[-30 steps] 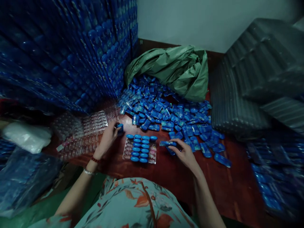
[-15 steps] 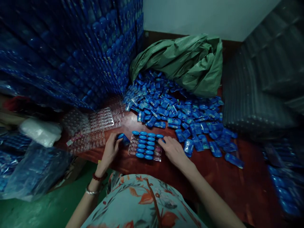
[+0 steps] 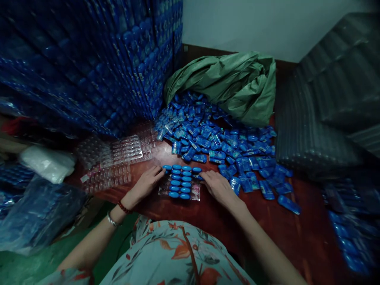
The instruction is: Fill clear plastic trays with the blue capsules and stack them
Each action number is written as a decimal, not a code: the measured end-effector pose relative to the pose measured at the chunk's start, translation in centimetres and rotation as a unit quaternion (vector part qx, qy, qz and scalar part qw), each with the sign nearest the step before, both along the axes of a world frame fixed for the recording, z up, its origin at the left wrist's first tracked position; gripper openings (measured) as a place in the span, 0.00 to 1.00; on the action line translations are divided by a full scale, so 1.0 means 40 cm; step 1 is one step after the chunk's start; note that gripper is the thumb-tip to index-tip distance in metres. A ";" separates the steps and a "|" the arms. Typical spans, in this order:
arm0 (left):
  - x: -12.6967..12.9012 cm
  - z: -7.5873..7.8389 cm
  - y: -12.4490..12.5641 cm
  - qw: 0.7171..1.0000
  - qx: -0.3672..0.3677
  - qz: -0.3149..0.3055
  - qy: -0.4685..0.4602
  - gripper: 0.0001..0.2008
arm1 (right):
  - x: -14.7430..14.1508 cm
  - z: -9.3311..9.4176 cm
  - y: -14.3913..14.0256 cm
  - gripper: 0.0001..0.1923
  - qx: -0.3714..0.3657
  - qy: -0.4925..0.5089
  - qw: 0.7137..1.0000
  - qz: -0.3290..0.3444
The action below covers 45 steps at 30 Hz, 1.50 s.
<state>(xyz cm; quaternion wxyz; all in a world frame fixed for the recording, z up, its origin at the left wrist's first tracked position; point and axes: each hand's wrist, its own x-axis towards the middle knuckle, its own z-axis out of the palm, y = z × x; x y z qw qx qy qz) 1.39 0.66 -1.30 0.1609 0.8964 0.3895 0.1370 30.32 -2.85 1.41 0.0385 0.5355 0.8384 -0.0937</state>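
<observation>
Head view: left hand (image 3: 147, 183) and right hand (image 3: 218, 187) rest open-fingered at nine and three o'clock of the blister tray (image 3: 181, 185) — steadying it on the bench (image 3: 225, 213) while blue capsules (image 3: 181, 179) fill its pockets.

Beyond our fingers we see a crumpled green sack (image 3: 228, 85) against the pale wall (image 3: 252, 23). Left of our fingers rises a tall stack of filled blue trays (image 3: 89, 67), with a white bag (image 3: 47, 163) lower down. Right of our fingers stand grey stacks of empty trays (image 3: 326, 111) on the red table (image 3: 285, 237).
</observation>
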 end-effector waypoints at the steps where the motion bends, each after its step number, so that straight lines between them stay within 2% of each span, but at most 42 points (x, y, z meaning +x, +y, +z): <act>1: 0.003 0.013 0.007 0.999 -0.007 -0.022 0.023 0.13 | -0.004 0.002 0.000 0.13 0.001 0.000 1.000 0.003; 4: 0.022 0.038 0.020 0.993 -0.020 -0.086 0.084 0.10 | -0.033 0.017 0.009 0.13 -0.006 -0.014 1.000 0.023; 7: 0.033 0.030 0.017 0.989 0.011 -0.105 0.101 0.12 | -0.067 0.027 0.019 0.14 -0.011 -0.037 0.999 0.038; 11: 0.019 -0.004 0.003 0.993 0.087 -0.058 0.051 0.17 | -0.089 0.020 0.005 0.13 0.008 -0.059 0.998 0.012; 13: 0.012 -0.009 0.005 0.995 0.096 -0.024 0.002 0.18 | -0.085 0.007 -0.018 0.15 0.040 -0.056 0.997 -0.018; 16: 0.028 0.013 0.038 0.991 0.047 0.055 -0.108 0.14 | -0.064 -0.014 -0.047 0.19 0.109 -0.007 0.991 -0.074; 18: 0.065 0.040 0.079 0.987 -0.003 0.073 -0.144 0.13 | -0.043 -0.023 -0.041 0.19 0.144 0.040 0.980 -0.135; 19: 0.093 0.054 0.102 0.989 -0.025 0.064 -0.131 0.12 | -0.032 -0.025 -0.026 0.18 0.149 0.060 0.972 -0.169; 21: 0.165 0.077 0.144 0.997 -0.051 0.030 -0.039 0.11 | -0.014 -0.028 0.024 0.16 0.135 0.080 0.963 -0.217; 23: 0.248 0.091 0.171 0.993 -0.065 0.045 0.089 0.12 | -0.003 -0.032 0.085 0.14 0.094 0.065 0.968 -0.224; 25: 0.322 0.093 0.182 0.979 -0.079 0.081 0.168 0.13 | 0.000 -0.041 0.135 0.15 0.047 0.026 0.978 -0.202; 27: 0.370 0.087 0.185 0.973 -0.090 0.101 0.186 0.13 | -0.003 -0.054 0.160 0.16 0.020 -0.007 0.982 -0.188; 29: 0.379 0.079 0.189 0.973 -0.096 0.101 0.182 0.15 | -0.002 -0.071 0.155 0.16 0.021 -0.010 0.982 -0.186; 31: 0.351 0.074 0.195 0.975 -0.101 0.090 0.175 0.16 | 0.007 -0.087 0.126 0.15 0.033 0.011 0.982 -0.184; 33: 0.291 0.073 0.195 0.982 -0.105 0.071 0.138 0.14 | 0.025 -0.101 0.086 0.15 0.044 0.055 0.982 -0.175; 36: 0.170 0.077 0.164 0.994 -0.081 0.070 -0.033 0.14 | 0.060 -0.114 0.018 0.17 0.067 0.158 0.969 -0.176; 38: 0.087 0.081 0.117 0.980 -0.052 0.127 -0.147 0.16 | 0.082 -0.114 -0.027 0.17 0.089 0.230 0.949 -0.196; 41: -0.014 0.084 0.024 0.953 -0.038 0.226 -0.199 0.14 | 0.111 -0.098 -0.092 0.14 0.108 0.298 0.921 -0.226; 43: -0.057 0.079 -0.034 0.948 -0.029 0.247 -0.197 0.11 | 0.123 -0.080 -0.128 0.13 0.098 0.313 0.918 -0.223; 45: -0.074 0.065 -0.077 0.953 -0.017 0.239 -0.183 0.08 | 0.123 -0.062 -0.152 0.11 0.068 0.320 0.924 -0.199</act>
